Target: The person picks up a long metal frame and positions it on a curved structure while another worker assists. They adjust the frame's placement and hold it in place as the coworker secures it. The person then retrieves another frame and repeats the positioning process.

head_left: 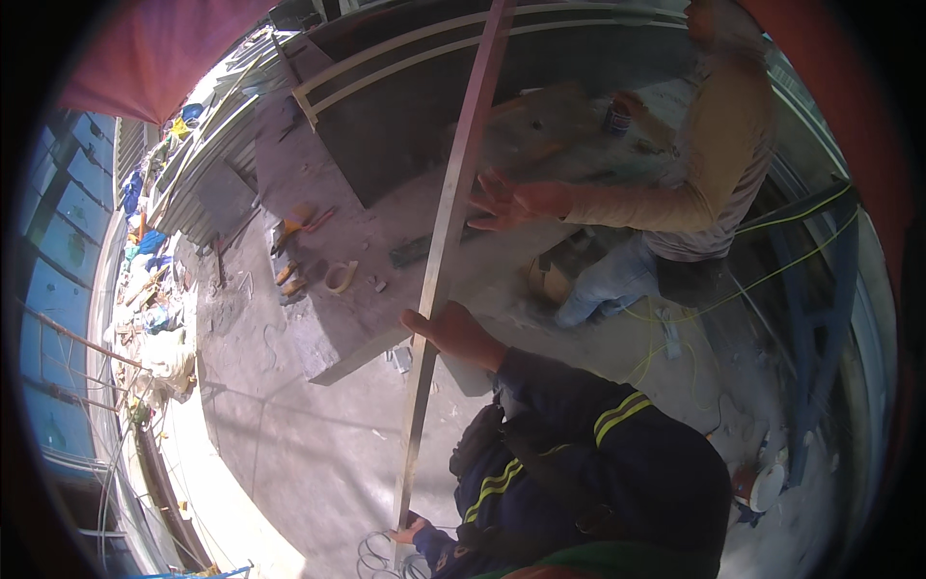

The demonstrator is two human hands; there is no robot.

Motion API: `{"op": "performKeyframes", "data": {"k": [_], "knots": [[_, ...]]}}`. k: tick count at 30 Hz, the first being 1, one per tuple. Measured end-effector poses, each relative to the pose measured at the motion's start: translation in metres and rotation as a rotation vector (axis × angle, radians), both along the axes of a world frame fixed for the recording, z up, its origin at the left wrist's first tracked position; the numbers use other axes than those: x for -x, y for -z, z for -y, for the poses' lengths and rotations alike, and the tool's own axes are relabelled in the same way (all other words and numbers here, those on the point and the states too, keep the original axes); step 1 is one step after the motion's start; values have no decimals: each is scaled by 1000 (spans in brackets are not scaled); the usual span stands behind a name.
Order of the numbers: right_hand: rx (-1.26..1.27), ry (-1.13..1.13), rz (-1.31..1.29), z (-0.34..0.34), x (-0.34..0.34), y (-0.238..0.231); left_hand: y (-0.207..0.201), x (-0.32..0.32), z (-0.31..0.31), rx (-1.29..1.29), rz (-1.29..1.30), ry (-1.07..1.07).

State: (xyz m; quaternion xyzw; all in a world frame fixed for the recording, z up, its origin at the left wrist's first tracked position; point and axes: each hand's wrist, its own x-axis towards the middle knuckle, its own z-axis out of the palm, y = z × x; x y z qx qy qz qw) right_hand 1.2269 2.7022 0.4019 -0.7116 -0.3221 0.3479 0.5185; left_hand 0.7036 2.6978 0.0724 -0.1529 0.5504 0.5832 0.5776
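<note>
A long pale square bar (442, 241) slants up through the middle of the view, its top running out at the upper edge. My right hand (458, 335) is closed around its middle, thumb laid across it. Lower down, my left hand (410, 529) grips the bar near its bottom end; that hand is partly cut off by my dark sleeve. Beyond the bar, a co-worker in a light long-sleeved top and jeans holds out a hand (521, 201) with fingers spread, close to the bar. The co-worker's other hand is at a dark can (617, 116).
A dark panel with pale strips (386, 145) stands behind. Tools (289, 236) and a tape roll (340, 277) lie on a grey surface left of the bar. A yellow-green cord (733, 301) crosses at right, above a bucket (767, 487). Scraps (159, 318) line the left edge.
</note>
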Motion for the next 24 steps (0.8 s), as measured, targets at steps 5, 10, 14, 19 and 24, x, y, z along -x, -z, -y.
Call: {"op": "performKeyframes", "data": {"k": [5, 10, 14, 19, 24], "knots": [[-62, 281, -223, -23, -71, 13, -33, 0, -57, -173, -226, -490], [-279, 438, -169, -43, -161, 7, -78, -24, -154, -438, -172, -398], [-262, 550, -232, -61, -243, -7, -108, -94, -253, -433, -445, -294], [-573, 662, -302, -86, -364, -13, -167, -211, -341, -892, 43, 159], [-692, 734, -406, -103, -432, -16, -240, -350, -400, -1014, -804, 452]]}}
